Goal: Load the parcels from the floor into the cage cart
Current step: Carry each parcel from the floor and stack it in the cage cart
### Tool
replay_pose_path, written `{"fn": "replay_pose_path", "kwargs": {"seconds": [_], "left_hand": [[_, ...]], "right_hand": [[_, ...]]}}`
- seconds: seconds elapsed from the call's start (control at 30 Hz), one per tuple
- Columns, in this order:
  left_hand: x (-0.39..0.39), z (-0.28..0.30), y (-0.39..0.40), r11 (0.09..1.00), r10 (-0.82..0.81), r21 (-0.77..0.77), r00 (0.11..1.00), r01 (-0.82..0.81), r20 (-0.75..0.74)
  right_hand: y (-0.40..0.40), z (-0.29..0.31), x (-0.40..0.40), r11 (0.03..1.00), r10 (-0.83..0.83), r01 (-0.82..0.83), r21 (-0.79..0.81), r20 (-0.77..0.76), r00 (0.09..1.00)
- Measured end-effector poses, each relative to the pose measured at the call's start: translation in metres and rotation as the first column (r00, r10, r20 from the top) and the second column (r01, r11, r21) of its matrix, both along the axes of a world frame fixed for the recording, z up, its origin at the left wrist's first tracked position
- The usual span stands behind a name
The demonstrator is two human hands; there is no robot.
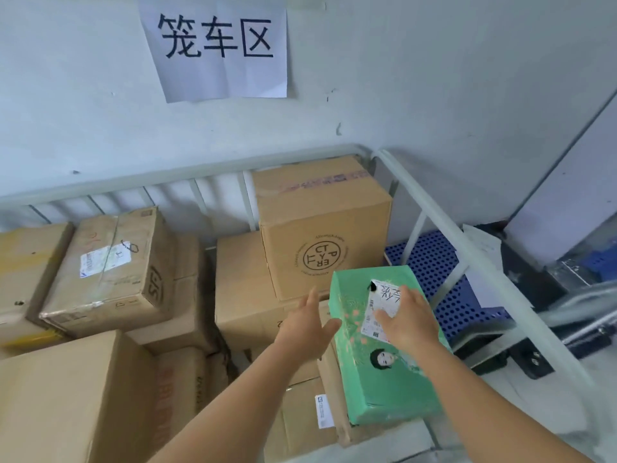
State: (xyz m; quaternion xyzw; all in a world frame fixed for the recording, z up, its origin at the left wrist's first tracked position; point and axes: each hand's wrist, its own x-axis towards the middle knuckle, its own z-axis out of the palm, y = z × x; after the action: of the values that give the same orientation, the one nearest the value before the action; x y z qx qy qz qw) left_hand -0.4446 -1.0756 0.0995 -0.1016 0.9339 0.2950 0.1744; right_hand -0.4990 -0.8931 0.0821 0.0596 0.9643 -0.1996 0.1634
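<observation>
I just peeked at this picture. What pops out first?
The bright green parcel at the lower right stands out, lying on brown boxes inside the cage cart, with the right hand resting flat on its white label. The left hand is open beside it. High on the wall hangs a paper sign with big black characters.

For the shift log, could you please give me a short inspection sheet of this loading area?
Surface: pale metal-railed cage cart, blue perforated floor showing at right.
Job's things: green printed parcel lying on stacked brown cardboard boxes.
Clutter: nothing seen.
Grippers: right hand rests flat on the parcel's white label; left hand open beside it, contact unclear.
Cables: nothing seen.
Surroundings: white paper sign on the grey wall; dark metal equipment at right.
</observation>
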Motion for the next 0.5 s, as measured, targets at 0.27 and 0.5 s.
{"fn": "replay_pose_path", "kwargs": {"seconds": [0.27,0.5], "left_hand": [[-0.059,0.007,-0.014,0.976,0.217,0.025,0.974,-0.216,-0.063],[-0.118,0.026,-0.063,0.894,0.447,0.022,0.889,-0.448,-0.102]], "right_hand": [[0.005,0.015,-0.072,0.98,0.04,-0.049,-0.193,-0.047,0.998],[-0.02,0.041,-0.154,0.942,-0.003,-0.025,-0.336,-0.083,0.997]]}}
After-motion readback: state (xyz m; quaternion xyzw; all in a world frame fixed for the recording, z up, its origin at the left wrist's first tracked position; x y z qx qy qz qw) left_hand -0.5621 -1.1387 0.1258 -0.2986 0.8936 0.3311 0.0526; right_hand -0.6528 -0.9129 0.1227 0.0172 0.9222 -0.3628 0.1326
